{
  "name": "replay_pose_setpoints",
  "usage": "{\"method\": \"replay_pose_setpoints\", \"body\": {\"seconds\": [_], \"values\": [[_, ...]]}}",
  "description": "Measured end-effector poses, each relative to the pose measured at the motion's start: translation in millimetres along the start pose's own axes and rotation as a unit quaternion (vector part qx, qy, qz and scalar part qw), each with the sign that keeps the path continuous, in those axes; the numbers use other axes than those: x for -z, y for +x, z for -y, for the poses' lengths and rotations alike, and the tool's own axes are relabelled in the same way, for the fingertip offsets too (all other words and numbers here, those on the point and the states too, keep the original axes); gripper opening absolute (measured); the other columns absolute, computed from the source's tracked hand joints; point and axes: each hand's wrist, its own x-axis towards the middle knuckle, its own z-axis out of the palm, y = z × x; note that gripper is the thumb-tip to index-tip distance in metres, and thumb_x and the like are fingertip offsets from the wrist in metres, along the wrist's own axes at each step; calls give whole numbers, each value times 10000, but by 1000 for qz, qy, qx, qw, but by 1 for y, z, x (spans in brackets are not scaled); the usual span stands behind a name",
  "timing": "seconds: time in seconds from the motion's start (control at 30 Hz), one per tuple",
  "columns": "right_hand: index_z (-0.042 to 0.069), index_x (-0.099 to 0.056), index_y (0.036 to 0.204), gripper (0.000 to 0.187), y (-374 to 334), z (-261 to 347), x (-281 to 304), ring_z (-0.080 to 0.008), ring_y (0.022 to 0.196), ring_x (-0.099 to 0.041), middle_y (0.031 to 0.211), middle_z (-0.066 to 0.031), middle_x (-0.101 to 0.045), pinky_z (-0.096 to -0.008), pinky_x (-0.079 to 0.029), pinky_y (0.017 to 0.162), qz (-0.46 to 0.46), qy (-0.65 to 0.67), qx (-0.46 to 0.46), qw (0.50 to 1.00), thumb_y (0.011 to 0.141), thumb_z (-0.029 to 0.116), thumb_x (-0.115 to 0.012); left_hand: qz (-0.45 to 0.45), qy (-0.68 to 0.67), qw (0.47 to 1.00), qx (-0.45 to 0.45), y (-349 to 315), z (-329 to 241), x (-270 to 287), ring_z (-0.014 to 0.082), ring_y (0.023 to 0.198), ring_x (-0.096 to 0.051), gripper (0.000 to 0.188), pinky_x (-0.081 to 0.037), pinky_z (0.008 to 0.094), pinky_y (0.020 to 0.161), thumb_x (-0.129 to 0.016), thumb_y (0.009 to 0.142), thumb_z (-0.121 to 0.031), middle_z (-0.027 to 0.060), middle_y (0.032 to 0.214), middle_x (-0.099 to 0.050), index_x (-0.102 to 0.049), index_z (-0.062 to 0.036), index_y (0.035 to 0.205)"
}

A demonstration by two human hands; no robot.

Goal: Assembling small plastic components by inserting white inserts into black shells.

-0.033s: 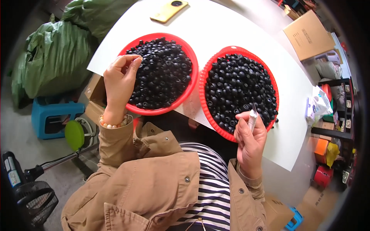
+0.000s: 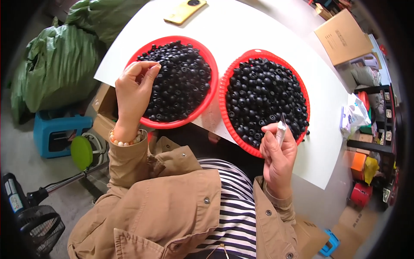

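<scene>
My left hand (image 2: 136, 88) is closed in a pinch over the left rim of a red basin (image 2: 212, 93). Whatever is between its fingertips is hidden or too small to make out. Small black round pieces (image 2: 183, 82) with holes in them fill this basin. Beside it, a red basket with a ribbed rim (image 2: 223, 101) holds similar black pieces (image 2: 263, 93), many looking like rounded caps. At the basket's near right edge, my right hand (image 2: 279, 162) grips a small knife (image 2: 281, 133), its handle wrapped in white and its thin blade pointing up and away from me.
Both containers stand at the near edge of a white table (image 2: 246, 30). A yellow phone (image 2: 183, 13) lies at the far side. Green sacks (image 2: 56, 69), a blue stool (image 2: 56, 131) and a fan (image 2: 43, 228) are left. A cardboard box (image 2: 343, 36) and a cluttered shelf (image 2: 375, 146) stand right.
The whole view has shifted slightly, so the table and containers appear a little farther left. My left fingertips are marginally farther in over the basin. Both hands keep their grips.
</scene>
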Motion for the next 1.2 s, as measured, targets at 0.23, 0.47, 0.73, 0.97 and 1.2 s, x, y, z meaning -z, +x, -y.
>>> {"method": "replay_pose_setpoints", "body": {"seconds": [0.23, 0.47, 0.73, 0.97, 1.2], "values": [[24, -543, 876, 65, -2, 3, 10, 3, 527, -326, 626, 66, -417, -147, -227, 463, -22, 12, 17, 1000, 825, 60, -560, 249, -49, 961, -110, -25, -61, -35, 105, 585, -488, 85, -387, 213, 528, -634, 679, 17, 49, 684, -527, -629, -2, 761], [42, -551, 867, 45, -7, 1, 13, 20, 529, -317, 630, 86, -414, -144, -214, 457, -26, 1, 2, 1000, 825, 57, -558, 306, 102, 917, -236, -43, -86, -60, 232, 711, -510, 127, -431, 318, 624, -677, 629, -134, 72, 704, -495, -607, -31, 655], [28, -538, 848, 26, -4, 6, 10, -16, 658, -417, 725, 43, -480, -154, -341, 589, 1, 6, -1, 1000, 836, 50, -542, 333, 192, 894, -229, -40, -99, -67, 239, 768, -525, 182, -448, 329, 628, -687, 605, -178, 79, 748, -498, -591, -23, 611], [35, -532, 848, 45, -2, 6, 12, -21, 666, -415, 725, 41, -475, -160, -344, 601, 8, -2, -11, 1000, 842, 77, -546, 344, 237, 884, -209, -35, -97, -75, 253, 697, -552, 174, -446, 346, 610, -679, 612, -186, 89, 711, -519, -591, -36, 602], [31, -534, 876, 82, -3, 2, 8, -3, 483, -294, 608, 54, -421, -165, -218, 430, 2, -31, 21, 999, 841, 105, -540, 358, 260, 872, -209, -29, -95, -72, 254, 681, -566, 161, -451, 351, 612, -667, 626, -185, 92, 694, -539, -603, -43, 584]]}}
